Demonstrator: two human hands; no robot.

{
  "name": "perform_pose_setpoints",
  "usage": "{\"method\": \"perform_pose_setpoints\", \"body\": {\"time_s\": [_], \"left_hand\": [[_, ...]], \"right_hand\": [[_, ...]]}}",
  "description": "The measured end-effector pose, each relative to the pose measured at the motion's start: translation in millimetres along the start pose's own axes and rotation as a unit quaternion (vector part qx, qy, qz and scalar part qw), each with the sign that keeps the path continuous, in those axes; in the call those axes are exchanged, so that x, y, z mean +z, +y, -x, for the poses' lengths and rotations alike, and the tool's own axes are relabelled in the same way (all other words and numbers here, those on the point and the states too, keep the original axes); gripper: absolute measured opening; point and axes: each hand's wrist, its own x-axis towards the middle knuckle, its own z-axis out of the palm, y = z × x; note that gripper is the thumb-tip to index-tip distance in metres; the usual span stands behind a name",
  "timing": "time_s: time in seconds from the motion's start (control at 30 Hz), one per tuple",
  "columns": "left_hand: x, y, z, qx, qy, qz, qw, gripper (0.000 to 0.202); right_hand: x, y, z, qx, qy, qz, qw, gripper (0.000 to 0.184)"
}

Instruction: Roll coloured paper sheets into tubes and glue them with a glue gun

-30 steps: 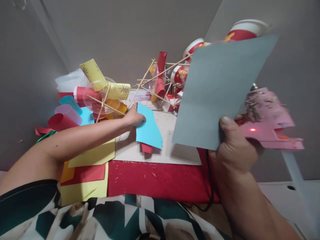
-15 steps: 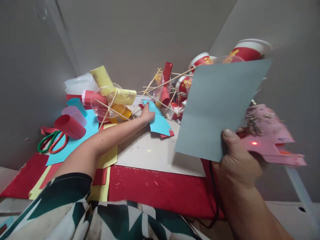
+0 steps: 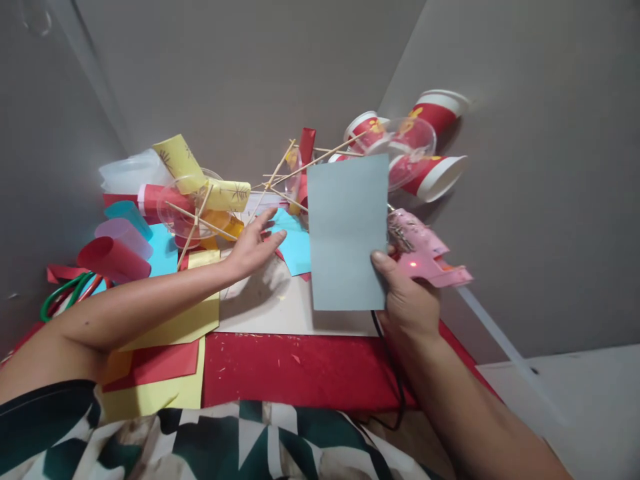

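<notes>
My right hand (image 3: 407, 293) is closed around a pink hot glue gun (image 3: 425, 250) and also pinches a grey-blue sheet of paper (image 3: 349, 233) under its thumb. The gun's small light glows red, a long clear glue stick (image 3: 500, 333) juts from its back, and a black cord hangs below. My left hand (image 3: 257, 247) is open with fingers spread, just left of a bright blue paper piece (image 3: 294, 243), holding nothing. Crossed wooden sticks (image 3: 270, 185) stand behind that hand. The sheet hides part of the blue piece and the things behind it.
Red-and-white paper cups (image 3: 435, 177) cluster at the back right with a clear lid. Left stand yellow paper rolls (image 3: 180, 160), coloured tubes (image 3: 115, 257), green-and-red-handled scissors (image 3: 63, 297) and paper sheets (image 3: 173, 363). A white board (image 3: 260, 320) lies on red cloth (image 3: 290, 367). Grey walls enclose the back.
My left hand has let go of the blue paper and drawn back leftward, fingers spreading. My right hand has shifted left with the sheet and glue gun. The view has turned somewhat right.
</notes>
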Motion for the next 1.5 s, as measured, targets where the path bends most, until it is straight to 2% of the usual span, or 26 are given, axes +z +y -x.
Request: {"method": "perform_pose_setpoints", "body": {"time_s": [0.07, 0.13, 0.23, 0.3, 0.4, 0.47, 0.53, 0.6, 0.67, 0.73, 0.83, 0.93, 1.0, 1.07, 1.23, 1.33, 1.4, 1.5], "left_hand": [[-1.3, 11, 11, -0.047, -0.044, 0.13, 0.989, 0.06], [0.5, 21, 18, -0.083, -0.084, 0.21, 0.97, 0.059], [5.1, 25, 19, -0.101, -0.145, 0.254, 0.951, 0.049], [6.2, 23, 18, -0.124, -0.164, 0.253, 0.945, 0.038], [-0.9, 19, 18, -0.164, -0.13, 0.244, 0.947, 0.027], [-12.8, 17, 22, -0.185, -0.091, 0.235, 0.95, 0.019], [-29.2, 16, 29, -0.204, -0.066, 0.226, 0.95, 0.014], [-46.7, 12, 39, -0.22, -0.047, 0.22, 0.949, 0.011], [-61.5, 6, 49, -0.244, -0.035, 0.213, 0.945, 0.014], [-71.0, 0, 57, -0.268, -0.033, 0.216, 0.938, 0.021], [-74.8, -8, 65, -0.295, -0.032, 0.232, 0.926, 0.026], [-71.1, -13, 68, -0.306, -0.036, 0.244, 0.92, 0.027], [-67.6, -15, 68, -0.31, -0.044, 0.249, 0.917, 0.024], [-64.2, -17, 68, -0.315, -0.05, 0.255, 0.913, 0.021], [-55.7, -19, 66, -0.332, -0.056, 0.282, 0.899, 0.024], [-50.2, -17, 65, -0.334, -0.06, 0.298, 0.892, 0.02], [-46.5, -15, 63, -0.333, -0.058, 0.306, 0.89, 0.019], [-41.0, -16, 61, -0.328, -0.063, 0.317, 0.888, 0.017]], "right_hand": [[-1, 2, 1, 0.006, -0.014, 0.015, 1.0, 0.038], [-1, 5, 3, 0.014, -0.03, 0.03, 0.999, 0.04], [-3, 10, 6, 0.008, -0.072, 0.058, 0.996, 0.041], [-4, 13, 7, -0.01, -0.107, 0.087, 0.99, 0.041], [-5, 12, 4, -0.031, -0.151, 0.123, 0.98, 0.037], [-6, 8, -1, -0.023, -0.186, 0.152, 0.97, 0.036], [-8, 3, -7, -0.036, -0.226, 0.218, 0.949, 0.038], [-12, -1, -13, -0.102, -0.263, 0.303, 0.91, 0.036], [-16, -2, -18, -0.183, -0.308, 0.391, 0.848, 0.032], [-20, -2, -22, -0.223, -0.345, 0.456, 0.79, 0.026], [-26, 1, -27, -0.226, -0.373, 0.527, 0.729, 0.016], [-30, 5, -33, -0.224, -0.391, 0.6, 0.661, 0.01], [-33, 7, -38, -0.217, -0.395, 0.629, 0.634, 0.013], [-35, 11, -44, -0.214, -0.401, 0.633, 0.627, 0.02], [-43, 20, -61, -0.188, -0.425, 0.609, 0.643, 0.038], [-47, 15, -63, -0.187, -0.431, 0.614, 0.634, 0.044], [-46, 7, -56, -0.237, -0.414, 0.592, 0.649, 0.047], [-35, -5, -31, -0.368, -0.397, 0.48, 0.69, 0.052]]}}
